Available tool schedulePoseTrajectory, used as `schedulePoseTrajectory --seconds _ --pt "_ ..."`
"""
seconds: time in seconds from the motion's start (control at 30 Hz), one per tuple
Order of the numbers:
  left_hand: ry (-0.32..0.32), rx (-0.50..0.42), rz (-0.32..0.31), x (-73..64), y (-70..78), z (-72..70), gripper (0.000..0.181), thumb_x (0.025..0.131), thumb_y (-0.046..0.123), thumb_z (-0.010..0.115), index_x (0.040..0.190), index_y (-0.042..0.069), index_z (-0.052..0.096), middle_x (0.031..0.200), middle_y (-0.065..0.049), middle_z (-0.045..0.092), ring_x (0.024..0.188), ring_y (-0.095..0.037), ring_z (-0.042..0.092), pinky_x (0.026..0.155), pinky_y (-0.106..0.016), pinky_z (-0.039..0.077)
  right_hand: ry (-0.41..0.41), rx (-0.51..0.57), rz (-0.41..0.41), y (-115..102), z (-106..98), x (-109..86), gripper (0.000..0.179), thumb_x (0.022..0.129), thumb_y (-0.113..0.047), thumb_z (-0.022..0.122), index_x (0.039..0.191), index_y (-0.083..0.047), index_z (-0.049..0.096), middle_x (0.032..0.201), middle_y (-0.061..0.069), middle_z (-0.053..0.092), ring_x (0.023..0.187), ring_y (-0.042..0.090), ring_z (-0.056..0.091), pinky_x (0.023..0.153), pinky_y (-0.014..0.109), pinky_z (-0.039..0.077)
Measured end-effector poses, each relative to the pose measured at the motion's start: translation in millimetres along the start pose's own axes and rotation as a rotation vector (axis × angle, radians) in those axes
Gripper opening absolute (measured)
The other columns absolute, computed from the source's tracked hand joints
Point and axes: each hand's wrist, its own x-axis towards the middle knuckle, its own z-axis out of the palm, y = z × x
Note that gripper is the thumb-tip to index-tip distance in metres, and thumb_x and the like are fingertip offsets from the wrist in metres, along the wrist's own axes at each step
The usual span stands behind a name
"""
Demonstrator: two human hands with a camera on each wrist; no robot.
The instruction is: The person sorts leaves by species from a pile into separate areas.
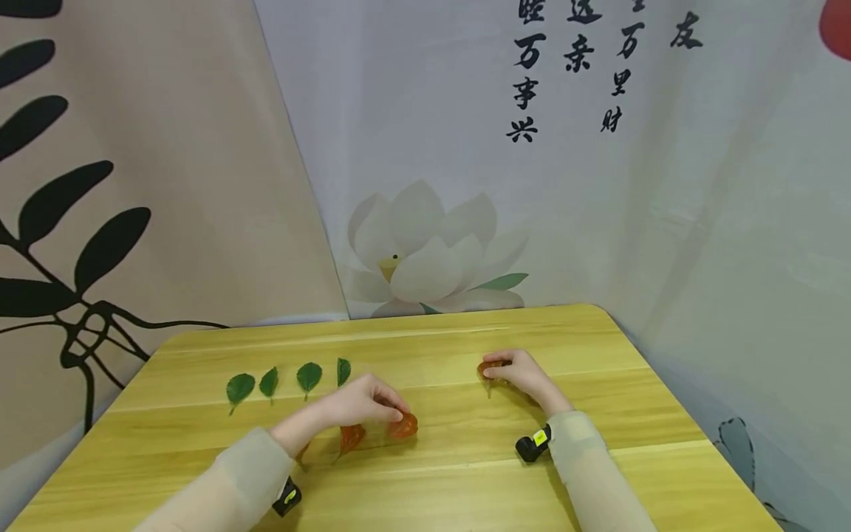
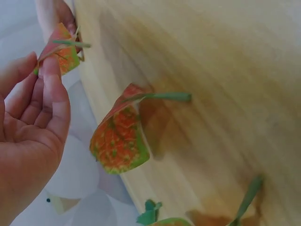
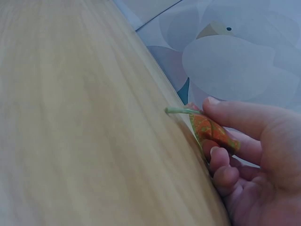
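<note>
My left hand point(image 1: 359, 403) pinches an orange-red leaf point(image 1: 403, 426) by its edge between thumb and fingers, low over the table's middle. Just left of it on the wood lies another orange leaf point(image 1: 351, 438), curled, with a green stem in the left wrist view. Partly behind my left wrist a further orange leaf point(image 1: 302, 452) shows only a sliver. Over at the right, my right hand point(image 1: 524, 372) pinches an orange leaf point(image 3: 214, 133) speckled with green, its pale stem sticking out past the thumb.
Four green leaves make a row at the back left: a broad leaf point(image 1: 240, 388), a small leaf point(image 1: 269, 383), a round leaf point(image 1: 309, 377) and a narrow leaf point(image 1: 343, 371). The wooden table point(image 1: 452, 495) ends at a printed curtain point(image 1: 439, 111).
</note>
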Motion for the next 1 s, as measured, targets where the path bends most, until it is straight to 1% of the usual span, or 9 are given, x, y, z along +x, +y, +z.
schedulePoseTrajectory --seconds 0.1,0.2,0.27,0.4,0.5,0.67,0.73,0.83,1.0 --pt "-0.027 -0.064 -0.049 -0.1 -1.8 4.7 0.017 0.09 0.007 0.068 0.105 0.005 0.074 0.092 -0.005 0.071 0.07 -0.02 0.066 0.064 -0.035 0.056 0.007 0.013 -0.003 2.2 0.7 -0.7 0.036 0.086 -0.015 0.075 0.118 0.001 0.068 0.116 0.014 0.064 0.097 0.021 0.058 0.074 0.028 0.047" --pt "-0.05 -0.098 -0.088 -0.1 -3.2 8.5 0.019 0.09 0.004 0.067 0.108 0.006 0.073 0.095 -0.006 0.069 0.069 -0.024 0.068 0.064 -0.038 0.057 0.008 0.019 -0.005 3.7 1.2 -2.1 0.036 0.087 -0.014 0.074 0.118 0.002 0.068 0.119 0.016 0.063 0.098 0.021 0.057 0.072 0.027 0.046" --pt "-0.053 -0.095 -0.095 0.1 -3.8 10.2 0.02 0.09 0.002 0.067 0.108 0.004 0.072 0.099 -0.007 0.069 0.069 -0.025 0.068 0.064 -0.038 0.057 0.005 0.019 -0.002 4.7 1.6 -3.0 0.036 0.087 -0.014 0.073 0.119 0.002 0.067 0.12 0.016 0.063 0.098 0.022 0.056 0.071 0.028 0.046" --pt "-0.038 -0.017 -0.078 1.2 -4.0 12.4 0.019 0.089 0.001 0.068 0.107 -0.001 0.072 0.096 -0.007 0.069 0.066 -0.023 0.067 0.061 -0.035 0.056 0.014 0.02 0.006 4.8 2.0 -4.0 0.034 0.088 -0.013 0.073 0.119 0.0 0.068 0.122 0.014 0.062 0.103 0.023 0.056 0.074 0.028 0.045" --pt "-0.025 0.065 -0.052 2.0 -4.6 12.6 0.018 0.088 0.001 0.068 0.105 -0.002 0.072 0.093 -0.008 0.07 0.065 -0.02 0.066 0.059 -0.033 0.056 0.012 0.012 -0.01 4.6 1.2 -4.5 0.034 0.088 -0.013 0.072 0.119 0.001 0.068 0.122 0.016 0.062 0.105 0.024 0.056 0.076 0.028 0.046" --pt "0.005 0.225 -0.004 2.8 -5.2 10.8 0.016 0.085 0.002 0.072 0.101 0.001 0.075 0.096 -0.008 0.072 0.078 -0.011 0.066 0.068 -0.025 0.053 0.01 0.0 -0.025 2.9 -0.4 -4.6 0.036 0.088 -0.014 0.072 0.119 0.003 0.067 0.122 0.017 0.062 0.104 0.024 0.056 0.076 0.028 0.046" --pt "0.016 0.284 -0.001 2.8 -4.0 10.1 0.016 0.084 0.004 0.074 0.1 0.003 0.076 0.097 -0.006 0.073 0.083 -0.009 0.065 0.071 -0.024 0.052 0.013 0.004 -0.025 1.4 -0.7 -4.3 0.037 0.087 -0.014 0.073 0.119 0.003 0.067 0.121 0.017 0.062 0.104 0.024 0.056 0.076 0.028 0.046" --pt "0.017 0.344 -0.007 1.7 -2.1 10.3 0.016 0.083 0.004 0.075 0.099 0.004 0.077 0.097 -0.006 0.073 0.084 -0.011 0.066 0.07 -0.024 0.052 0.01 0.008 -0.035 0.1 -0.9 -3.7 0.037 0.087 -0.014 0.073 0.119 0.004 0.067 0.12 0.018 0.063 0.104 0.025 0.057 0.076 0.028 0.046" --pt "-0.004 0.408 -0.029 -0.4 -2.6 13.4 0.015 0.081 0.004 0.077 0.096 0.003 0.078 0.095 -0.007 0.073 0.08 -0.009 0.065 0.066 -0.022 0.051 0.011 -0.001 -0.04 1.4 1.1 -3.1 0.036 0.087 -0.014 0.074 0.117 0.003 0.068 0.121 0.017 0.063 0.106 0.025 0.056 0.08 0.028 0.046"
